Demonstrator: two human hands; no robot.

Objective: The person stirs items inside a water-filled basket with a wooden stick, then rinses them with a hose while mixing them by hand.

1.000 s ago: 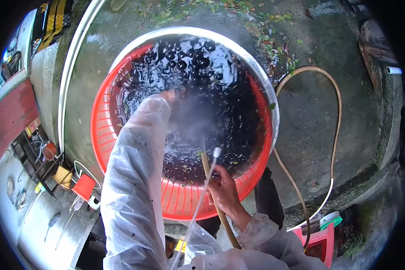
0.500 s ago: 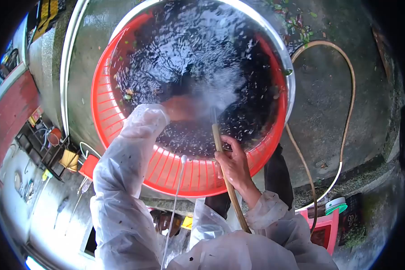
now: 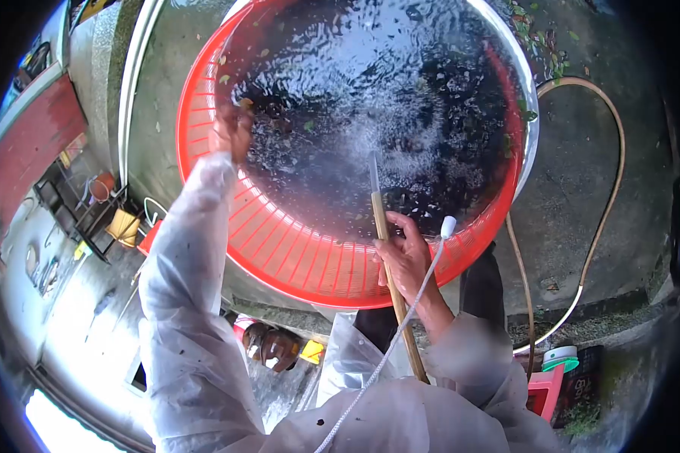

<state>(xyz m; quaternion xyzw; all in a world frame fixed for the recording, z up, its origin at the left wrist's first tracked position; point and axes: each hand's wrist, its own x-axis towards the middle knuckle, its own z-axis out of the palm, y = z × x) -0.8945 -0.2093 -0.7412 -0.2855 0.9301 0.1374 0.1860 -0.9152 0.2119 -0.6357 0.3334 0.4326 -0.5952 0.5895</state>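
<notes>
My right hand [image 3: 409, 266] is wrapped round a tan hose [image 3: 380, 211] with a narrow pale tip. Spray from the tip strikes the dark water [image 3: 453, 128], which holds many small dark bits. The water fills a large red slatted basket [image 3: 310, 291] set inside a round, pale-rimmed tub [image 3: 531, 90]. My left hand [image 3: 233, 134] is at the basket's left inner side, above the water's edge. Motion smears its fingers, and a small brownish bit [image 3: 245, 103] shows at their tips; whether they grip it I cannot make out.
The hose loops [image 3: 619, 151] over the wet concrete at right. A white cord [image 3: 385, 355] with a white end hangs across the view. White pipes [image 3: 132, 90] run along the left. A pink stool [image 3: 553, 392] stands at lower right, and leaves [image 3: 540, 41] litter the ground beyond the tub.
My left hand has come out from the middle of the water toward the basket's left side. My right hand still holds the hose. The white cord has swung right, and the view has shifted.
</notes>
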